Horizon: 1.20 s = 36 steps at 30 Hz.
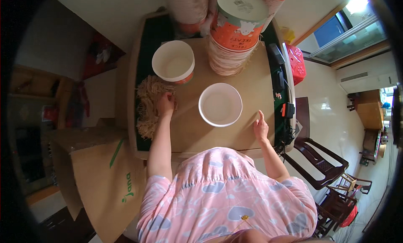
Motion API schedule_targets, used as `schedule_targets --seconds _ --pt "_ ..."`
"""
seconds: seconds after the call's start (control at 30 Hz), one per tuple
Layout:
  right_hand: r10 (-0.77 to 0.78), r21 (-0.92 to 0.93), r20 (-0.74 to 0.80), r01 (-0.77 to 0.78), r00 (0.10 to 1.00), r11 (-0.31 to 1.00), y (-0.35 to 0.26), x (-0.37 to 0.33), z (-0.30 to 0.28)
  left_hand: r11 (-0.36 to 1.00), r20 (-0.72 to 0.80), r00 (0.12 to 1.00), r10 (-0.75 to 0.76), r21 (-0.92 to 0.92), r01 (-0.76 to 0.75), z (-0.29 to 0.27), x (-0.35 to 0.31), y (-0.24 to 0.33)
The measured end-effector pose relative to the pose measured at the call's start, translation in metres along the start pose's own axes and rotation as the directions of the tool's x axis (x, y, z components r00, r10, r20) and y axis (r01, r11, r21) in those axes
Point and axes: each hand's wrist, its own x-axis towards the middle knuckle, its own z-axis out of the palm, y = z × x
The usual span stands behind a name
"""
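My left hand is at the right side of a heap of beige twine pieces. Its fingers curl down into the strands, closed on some twine. In front of me, between my hands, a white paper bucket stands upright with its mouth facing up; nothing shows inside. My right hand rests by the board's right side, apart from the bucket, index finger stretched out and holding nothing. Beyond the twine stands another bucket, white inside with some orange on its outer wall.
At the back, a tall stack of orange printed buckets stands beside wrapped stacks of white ones. A cardboard sheet covers the table's middle. Chargers and cables line its right edge. A large carton stands at left, dark chairs at right.
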Motion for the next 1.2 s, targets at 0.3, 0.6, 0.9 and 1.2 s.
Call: schedule_targets --seconds 0.3,0.6,0.9,1.2 --pt "0.107 0.118 0.063 -0.114 0.992 0.986 0.003 -0.009 -0.007 0.912 -0.119 0.993 -0.017 -0.409 -0.033 -0.042 -0.009 0.040" --pt "-0.383 0.849 0.467 -0.283 0.797 0.445 -0.172 -0.079 -0.053 0.842 -0.013 0.974 0.225 -0.500 -0.201 -0.141 -0.134 0.150" --pt "-0.196 0.735 0.667 -0.677 0.719 0.016 -0.202 -0.075 -0.056 0.883 0.243 0.887 0.392 -0.370 -0.289 -0.104 -0.197 0.145" --pt "-0.223 0.554 0.370 -0.021 0.902 0.832 -0.123 -0.026 -0.116 0.974 0.294 0.929 0.225 -0.056 -0.218 -0.087 -0.159 0.064"
